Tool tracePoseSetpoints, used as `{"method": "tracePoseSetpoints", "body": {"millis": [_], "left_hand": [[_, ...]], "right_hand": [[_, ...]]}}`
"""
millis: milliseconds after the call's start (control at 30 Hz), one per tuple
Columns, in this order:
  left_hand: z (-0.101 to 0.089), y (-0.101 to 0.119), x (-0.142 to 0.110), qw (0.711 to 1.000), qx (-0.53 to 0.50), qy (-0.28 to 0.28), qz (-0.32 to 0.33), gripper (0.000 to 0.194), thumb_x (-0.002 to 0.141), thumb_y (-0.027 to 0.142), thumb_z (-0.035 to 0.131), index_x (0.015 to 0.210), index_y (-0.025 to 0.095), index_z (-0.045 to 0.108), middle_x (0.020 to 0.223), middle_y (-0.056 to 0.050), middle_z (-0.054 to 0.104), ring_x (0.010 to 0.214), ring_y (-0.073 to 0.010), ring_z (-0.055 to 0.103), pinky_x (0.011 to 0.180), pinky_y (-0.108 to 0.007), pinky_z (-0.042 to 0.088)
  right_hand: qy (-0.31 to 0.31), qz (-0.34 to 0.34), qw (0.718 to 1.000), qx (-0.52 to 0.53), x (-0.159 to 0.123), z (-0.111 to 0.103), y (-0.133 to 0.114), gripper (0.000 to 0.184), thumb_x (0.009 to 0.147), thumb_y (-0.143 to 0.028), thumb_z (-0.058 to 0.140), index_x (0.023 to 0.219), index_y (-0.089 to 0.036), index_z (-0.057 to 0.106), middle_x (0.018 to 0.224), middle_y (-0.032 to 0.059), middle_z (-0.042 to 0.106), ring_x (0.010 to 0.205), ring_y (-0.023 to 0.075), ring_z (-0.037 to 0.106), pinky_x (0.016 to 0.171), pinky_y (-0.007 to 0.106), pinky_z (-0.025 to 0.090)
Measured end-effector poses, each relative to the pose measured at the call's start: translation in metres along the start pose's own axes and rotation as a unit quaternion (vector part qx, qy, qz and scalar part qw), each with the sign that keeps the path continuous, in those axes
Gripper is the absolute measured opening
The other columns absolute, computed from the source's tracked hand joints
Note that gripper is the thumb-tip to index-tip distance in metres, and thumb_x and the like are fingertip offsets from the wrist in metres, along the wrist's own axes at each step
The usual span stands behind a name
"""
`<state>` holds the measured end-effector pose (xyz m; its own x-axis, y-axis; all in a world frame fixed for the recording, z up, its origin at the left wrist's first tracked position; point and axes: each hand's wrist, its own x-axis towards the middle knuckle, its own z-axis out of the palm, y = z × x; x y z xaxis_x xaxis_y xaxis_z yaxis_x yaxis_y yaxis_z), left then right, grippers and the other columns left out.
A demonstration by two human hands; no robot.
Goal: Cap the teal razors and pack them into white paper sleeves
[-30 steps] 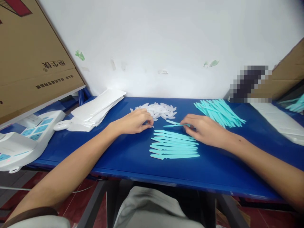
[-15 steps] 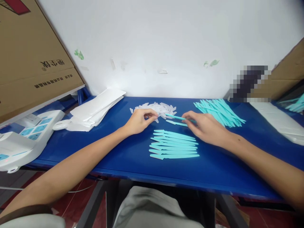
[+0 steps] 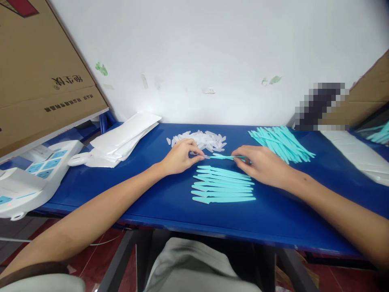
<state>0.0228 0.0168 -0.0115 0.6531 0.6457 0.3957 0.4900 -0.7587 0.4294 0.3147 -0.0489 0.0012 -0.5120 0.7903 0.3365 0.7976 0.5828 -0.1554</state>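
My right hand [image 3: 252,160] pinches a turquoise eyebrow razor [image 3: 223,157] by its handle, blade end pointing left. Between the thumb and forefinger of my left hand [image 3: 182,156] is a small clear blade cap [image 3: 206,156], which meets the razor's blade end. How far the cap is over the blade I cannot tell. Another turquoise razor lies on the table just behind the held one, partly hidden by my right hand. Nearer me is a row of several razors [image 3: 225,184], blade ends to the left. Behind my left hand lies a pile of clear caps [image 3: 209,140].
A heap of turquoise razors [image 3: 282,144] lies at the back right of the blue table [image 3: 170,202]. White pouches [image 3: 124,136] and a white power strip [image 3: 65,152] sit on the left. A cardboard box [image 3: 45,61] leans at far left; a white wall closes the back.
My left hand has brought a clear cap slightly towards me and right from the pile. The razor in my right hand has come down a little, and its blade end now meets the cap.
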Motion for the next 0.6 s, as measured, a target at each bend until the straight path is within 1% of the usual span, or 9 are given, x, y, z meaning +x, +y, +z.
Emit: {"method": "tracePoseSetpoints", "body": {"millis": [100, 233, 367, 500, 567, 600], "left_hand": [[0.002, -0.001, 0.0, 1.0, 0.013, -0.024, -0.002, 0.016, 0.097, 0.033, 0.072, 0.105, 0.026, 0.084, 0.096, -0.006, 0.067, 0.094, -0.0225, 0.06, 0.089, -0.038, 0.046], [0.002, -0.001, 0.0, 0.998, 0.027, -0.05, -0.01, 0.017, 0.098, 0.034, 0.07, 0.105, 0.027, 0.084, 0.1, -0.006, 0.069, 0.098, -0.0239, 0.059, 0.093, -0.04, 0.043], [0.002, 0.001, 0.003, 0.998, 0.027, -0.06, -0.011, 0.019, 0.099, 0.036, 0.068, 0.104, 0.027, 0.084, 0.1, -0.006, 0.071, 0.098, -0.0243, 0.059, 0.094, -0.042, 0.041], [0.007, 0.006, 0.007, 0.998, 0.022, -0.062, 0.016, 0.019, 0.099, 0.036, 0.069, 0.101, 0.025, 0.084, 0.099, -0.006, 0.071, 0.098, -0.0243, 0.058, 0.093, -0.041, 0.041], [0.008, 0.009, 0.007, 0.997, 0.031, -0.062, 0.023, 0.021, 0.1, 0.037, 0.067, 0.1, 0.024, 0.083, 0.099, -0.006, 0.07, 0.1, -0.025, 0.057, 0.095, -0.042, 0.039], [0.008, 0.009, 0.007, 0.997, 0.041, -0.065, 0.025, 0.023, 0.101, 0.038, 0.065, 0.103, 0.024, 0.083, 0.101, -0.007, 0.069, 0.1, -0.0254, 0.057, 0.095, -0.042, 0.039]], "right_hand": [[-0.012, -0.005, 1.0, -0.016, 0.0, 0.001, 0.001, 0.032, 0.103, -0.028, 0.045, 0.108, -0.015, 0.074, 0.1, 0.0102, 0.077, 0.073, 0.0211, 0.07, 0.067, 0.035, 0.053], [-0.03, -0.016, 0.999, -0.041, 0.0, 0.003, 0.002, 0.033, 0.104, -0.028, 0.045, 0.109, -0.017, 0.076, 0.099, 0.0096, 0.076, 0.078, 0.0228, 0.071, 0.066, 0.035, 0.052], [-0.026, -0.031, 0.997, -0.06, 0.002, 0.006, -0.001, 0.034, 0.106, -0.026, 0.044, 0.11, -0.018, 0.077, 0.101, 0.0096, 0.076, 0.083, 0.0236, 0.072, 0.066, 0.034, 0.05], [-0.014, -0.069, 0.996, -0.055, 0.006, 0.012, -0.009, 0.035, 0.106, -0.023, 0.042, 0.109, -0.016, 0.077, 0.093, 0.0101, 0.073, 0.077, 0.0215, 0.069, 0.064, 0.033, 0.049], [-0.004, -0.074, 0.996, -0.059, 0.006, 0.013, -0.011, 0.036, 0.106, -0.023, 0.042, 0.108, -0.016, 0.077, 0.095, 0.0107, 0.072, 0.074, 0.0201, 0.067, 0.062, 0.032, 0.048], [0.0, -0.072, 0.995, -0.064, 0.005, 0.013, -0.011, 0.036, 0.106, -0.024, 0.042, 0.108, -0.016, 0.077, 0.096, 0.0109, 0.072, 0.074, 0.0198, 0.067, 0.062, 0.031, 0.048]]}}
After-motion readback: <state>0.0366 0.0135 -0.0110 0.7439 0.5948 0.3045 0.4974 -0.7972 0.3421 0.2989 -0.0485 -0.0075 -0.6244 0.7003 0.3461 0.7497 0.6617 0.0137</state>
